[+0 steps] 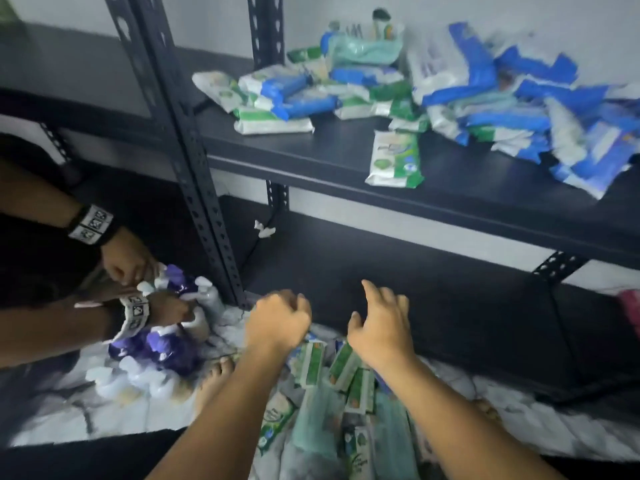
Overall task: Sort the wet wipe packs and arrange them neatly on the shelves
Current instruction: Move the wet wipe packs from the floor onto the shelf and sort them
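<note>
We find our left hand (277,322) curled at the top of the green packs (313,365) near the floor sheet's (52,424) front edge; we cannot tell whether it grips one. Our right hand (381,327) hovers above them, fingers loosely spread, holding nothing.

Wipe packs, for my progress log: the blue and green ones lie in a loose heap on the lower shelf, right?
No. The head view shows the blue and green packs heaped loosely on the upper shelf, not on the lower shelf.
</note>
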A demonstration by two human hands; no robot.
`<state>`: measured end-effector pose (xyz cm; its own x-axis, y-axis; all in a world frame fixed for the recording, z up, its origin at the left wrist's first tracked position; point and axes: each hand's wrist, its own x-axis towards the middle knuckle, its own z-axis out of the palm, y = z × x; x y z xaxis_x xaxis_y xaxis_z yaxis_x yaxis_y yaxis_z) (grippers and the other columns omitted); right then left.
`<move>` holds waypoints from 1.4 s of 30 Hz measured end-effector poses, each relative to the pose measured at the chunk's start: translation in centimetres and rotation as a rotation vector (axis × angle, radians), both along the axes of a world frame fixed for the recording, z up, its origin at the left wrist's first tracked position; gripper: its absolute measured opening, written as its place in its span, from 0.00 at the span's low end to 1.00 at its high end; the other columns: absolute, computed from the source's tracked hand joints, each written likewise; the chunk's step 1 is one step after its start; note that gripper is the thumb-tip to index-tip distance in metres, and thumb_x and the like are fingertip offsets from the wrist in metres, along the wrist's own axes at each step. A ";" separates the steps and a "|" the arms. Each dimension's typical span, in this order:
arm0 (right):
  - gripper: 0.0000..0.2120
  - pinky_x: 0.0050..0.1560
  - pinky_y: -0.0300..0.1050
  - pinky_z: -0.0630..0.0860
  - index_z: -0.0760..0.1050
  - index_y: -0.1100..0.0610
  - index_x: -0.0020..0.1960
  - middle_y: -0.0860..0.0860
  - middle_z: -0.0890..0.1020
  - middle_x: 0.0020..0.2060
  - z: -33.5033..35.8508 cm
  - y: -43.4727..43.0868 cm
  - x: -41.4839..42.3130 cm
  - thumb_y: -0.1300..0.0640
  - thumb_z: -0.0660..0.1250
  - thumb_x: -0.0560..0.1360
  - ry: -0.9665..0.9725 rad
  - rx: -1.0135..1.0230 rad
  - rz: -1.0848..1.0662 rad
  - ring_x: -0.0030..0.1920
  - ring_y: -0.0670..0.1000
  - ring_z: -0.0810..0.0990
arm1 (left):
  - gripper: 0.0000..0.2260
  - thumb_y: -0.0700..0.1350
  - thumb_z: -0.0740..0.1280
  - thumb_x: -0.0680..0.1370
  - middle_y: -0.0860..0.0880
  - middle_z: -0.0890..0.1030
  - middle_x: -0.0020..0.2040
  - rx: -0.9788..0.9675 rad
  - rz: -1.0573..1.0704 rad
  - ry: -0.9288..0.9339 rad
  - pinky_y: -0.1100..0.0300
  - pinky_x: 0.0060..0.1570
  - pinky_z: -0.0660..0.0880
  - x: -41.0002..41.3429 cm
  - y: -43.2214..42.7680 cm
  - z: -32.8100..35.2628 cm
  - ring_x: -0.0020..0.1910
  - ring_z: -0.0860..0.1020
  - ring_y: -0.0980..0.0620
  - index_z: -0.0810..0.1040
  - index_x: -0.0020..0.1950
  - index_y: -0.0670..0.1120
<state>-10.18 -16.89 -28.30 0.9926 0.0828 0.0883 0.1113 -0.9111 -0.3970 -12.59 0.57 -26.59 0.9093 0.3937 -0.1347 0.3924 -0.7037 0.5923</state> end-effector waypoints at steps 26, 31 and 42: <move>0.26 0.63 0.61 0.69 0.77 0.48 0.61 0.45 0.72 0.62 21.4 0.3 11.4 0.32 0.64 0.73 -0.182 0.008 -0.005 0.63 0.52 0.72 | 0.31 0.57 0.64 0.79 0.49 0.60 0.80 0.327 -0.132 -0.358 0.41 0.74 0.57 12.7 8.8 17.4 0.79 0.56 0.45 0.61 0.80 0.48; 0.23 0.61 0.59 0.71 0.72 0.47 0.59 0.47 0.68 0.61 21.9 0.5 12.6 0.36 0.70 0.70 -0.139 0.012 -0.062 0.64 0.55 0.70 | 0.27 0.66 0.64 0.76 0.48 0.69 0.62 0.420 0.005 -0.385 0.47 0.63 0.64 13.9 8.1 17.8 0.63 0.65 0.43 0.76 0.66 0.50; 0.25 0.56 0.55 0.77 0.75 0.55 0.56 0.53 0.71 0.55 23.1 -1.0 11.3 0.41 0.65 0.66 0.032 -0.037 -0.211 0.54 0.58 0.75 | 0.27 0.69 0.71 0.68 0.54 0.75 0.44 0.242 -0.001 -0.200 0.53 0.53 0.72 9.5 4.0 22.1 0.48 0.74 0.49 0.73 0.54 0.49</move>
<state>1.09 -17.91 -5.24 0.9905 -0.1249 0.0573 -0.0959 -0.9268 -0.3630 -3.09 4.57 -4.50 0.9088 0.3915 0.1441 0.2843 -0.8339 0.4730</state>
